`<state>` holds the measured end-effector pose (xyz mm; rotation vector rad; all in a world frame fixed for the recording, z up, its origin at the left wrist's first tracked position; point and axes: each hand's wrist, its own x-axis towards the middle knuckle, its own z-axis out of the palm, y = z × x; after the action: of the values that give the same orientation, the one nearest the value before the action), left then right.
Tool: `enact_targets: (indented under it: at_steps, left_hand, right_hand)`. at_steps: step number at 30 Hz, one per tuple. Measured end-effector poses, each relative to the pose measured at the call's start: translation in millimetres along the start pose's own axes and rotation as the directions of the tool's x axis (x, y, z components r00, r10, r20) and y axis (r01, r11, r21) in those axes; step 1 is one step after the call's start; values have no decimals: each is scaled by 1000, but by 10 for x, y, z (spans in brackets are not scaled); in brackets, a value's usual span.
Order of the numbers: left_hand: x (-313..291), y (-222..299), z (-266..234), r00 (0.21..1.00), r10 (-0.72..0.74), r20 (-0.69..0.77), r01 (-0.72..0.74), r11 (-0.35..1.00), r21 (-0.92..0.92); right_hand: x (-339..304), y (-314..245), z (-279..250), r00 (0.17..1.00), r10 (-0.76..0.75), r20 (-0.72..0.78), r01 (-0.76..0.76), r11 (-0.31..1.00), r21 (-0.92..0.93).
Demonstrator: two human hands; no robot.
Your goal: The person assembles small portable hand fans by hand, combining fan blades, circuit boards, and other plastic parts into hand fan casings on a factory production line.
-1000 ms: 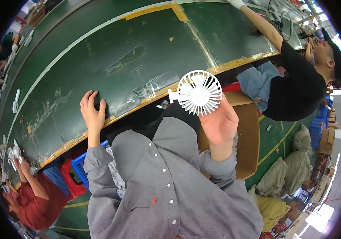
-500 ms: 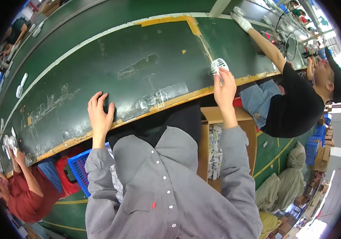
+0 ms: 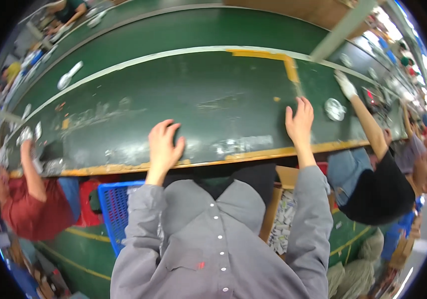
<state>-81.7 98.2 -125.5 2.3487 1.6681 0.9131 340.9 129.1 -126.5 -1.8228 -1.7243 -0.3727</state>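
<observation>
Left hand point(image 3: 164, 145) empty, fingers spread wide, right hand point(image 3: 301, 122) empty, fingers loosely parted, round white fan point(image 3: 334, 109) on tabletop point(image 3: 198, 124) just right of it; reads as between pieces, next pick likely needs a reach and grip.

- no words or numbers legible;
- red tag point(image 3: 200, 265) on the grey shirt point(image 3: 253, 254) — too blurred to read;
- small white items point(image 3: 283, 219) in the carton point(image 3: 287, 177) — any print too small

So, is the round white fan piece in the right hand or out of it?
Out: the round white fan piece lies on the green table, with green surface showing between it and the right hand.
</observation>
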Motion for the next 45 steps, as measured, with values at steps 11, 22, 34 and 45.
enact_targets:
  at_steps: [11,22,34,45]
  left_hand:
    - [-14,74,-46,1000,-28,-13,28,998,-49]
    - [-37,70,-106,1000,-21,-6,21,999,-36]
    - [-65,93,-78,999,-22,-27,21,999,-27]
    - [-70,87,-77,999,-20,-34,18,999,-35]
  right_hand:
    - [-200,-345,166,964,89,251,-88,996,-12]
    - [-204,-337,207,968,70,239,-64,997,-33]
    - [-217,-294,211,961,86,264,-77,996,-44]
    - [-222,-295,205,966,77,245,-74,997,-21]
